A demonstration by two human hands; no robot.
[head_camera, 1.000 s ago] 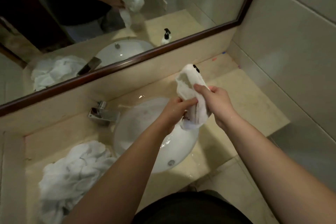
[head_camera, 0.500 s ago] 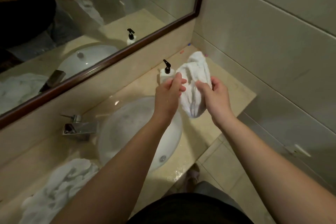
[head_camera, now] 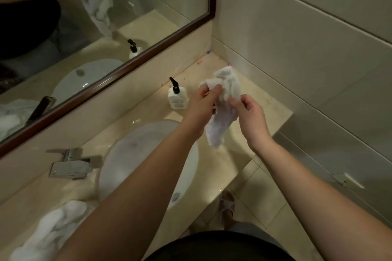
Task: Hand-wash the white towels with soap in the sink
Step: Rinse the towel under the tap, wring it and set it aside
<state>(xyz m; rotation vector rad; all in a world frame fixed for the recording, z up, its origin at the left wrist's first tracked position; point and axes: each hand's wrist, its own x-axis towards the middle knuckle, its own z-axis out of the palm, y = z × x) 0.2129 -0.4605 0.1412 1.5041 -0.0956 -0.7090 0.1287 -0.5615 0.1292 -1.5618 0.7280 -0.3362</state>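
Towel (head_camera: 222, 110) now unbunched between hands

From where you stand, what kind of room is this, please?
Most likely a bathroom: a round white sink set in a beige stone counter, a chrome faucet beside it, a framed mirror on the wall above, and a pump soap bottle on the counter.

Worn on the head, looking forward and steeply down along both forearms; close above the counter (head_camera: 131, 133), sink (head_camera: 135, 154) low and centre-left; tilted, with the mirror (head_camera: 106, 27) slanting across the upper left and the tiled wall (head_camera: 297, 48) filling the right; floor glimpsed at the bottom; only one view, nothing shared.
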